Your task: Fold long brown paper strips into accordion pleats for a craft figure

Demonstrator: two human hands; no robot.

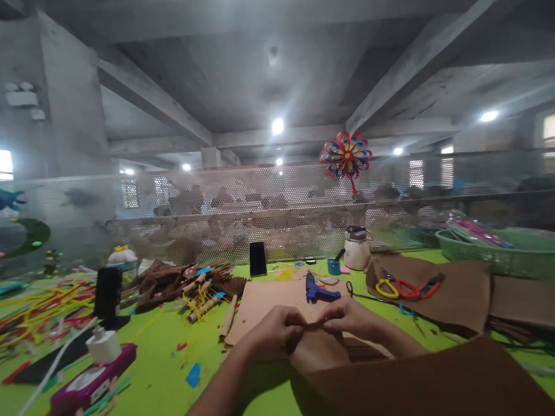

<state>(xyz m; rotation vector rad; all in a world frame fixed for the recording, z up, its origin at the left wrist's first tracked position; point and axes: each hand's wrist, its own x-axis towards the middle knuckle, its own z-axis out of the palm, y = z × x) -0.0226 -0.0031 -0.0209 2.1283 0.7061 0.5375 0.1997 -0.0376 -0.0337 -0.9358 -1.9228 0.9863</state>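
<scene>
A large brown sheet of kraft paper reaches from the bottom right up to both hands. My left hand pinches its far edge between thumb and fingers. Close beside it, my right hand grips the same edge, which looks bent or folded between the two hands. Just beyond them a blue glue gun lies on a flat tan cardboard piece. The lower fingers of both hands are partly hidden.
Left stand a purple power strip with a white charger and a dark phone. Paper scraps and rolled pieces lie behind. Right are scissors on brown paper, a white jug and a green basket.
</scene>
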